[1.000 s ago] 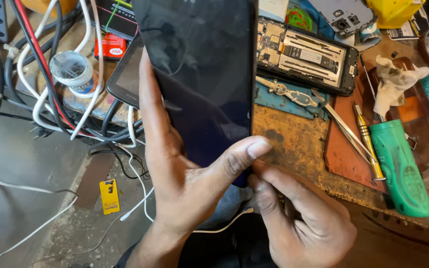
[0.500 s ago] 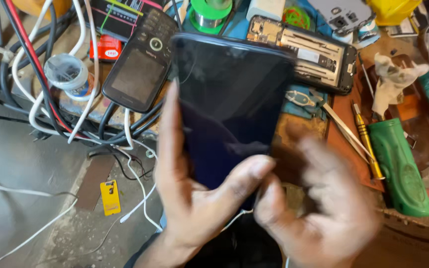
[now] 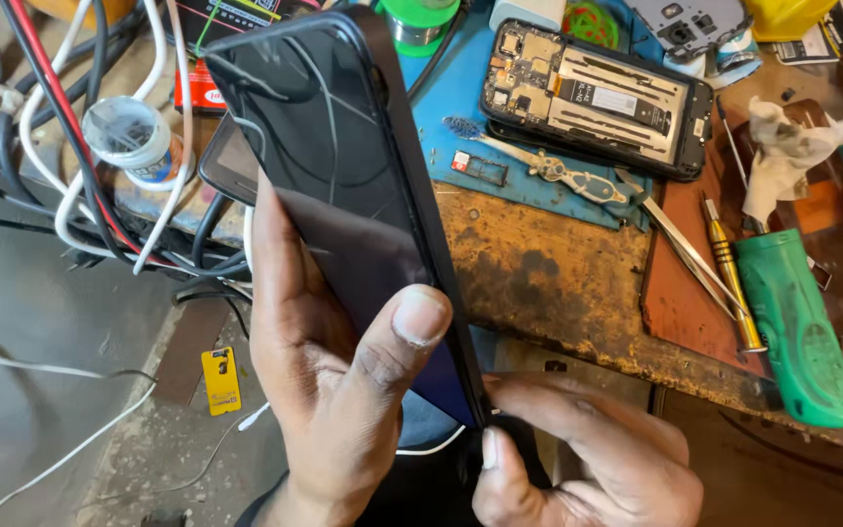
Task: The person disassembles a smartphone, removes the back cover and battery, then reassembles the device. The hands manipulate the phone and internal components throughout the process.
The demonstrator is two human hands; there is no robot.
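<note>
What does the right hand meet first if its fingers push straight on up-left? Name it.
The right hand would meet the lower edge of the black phone first; its fingers seem already at that edge, beside the left hand.

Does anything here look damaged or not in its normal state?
Yes. The dark phone in the left hand shows thin crack lines across its glass. The right hand touches its lower edge. On the blue mat, another phone lies opened, with its inner parts exposed.

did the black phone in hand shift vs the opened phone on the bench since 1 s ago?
Yes. The black phone swung left, away from the opened phone, exposing its left end; left hand grips it.
</note>
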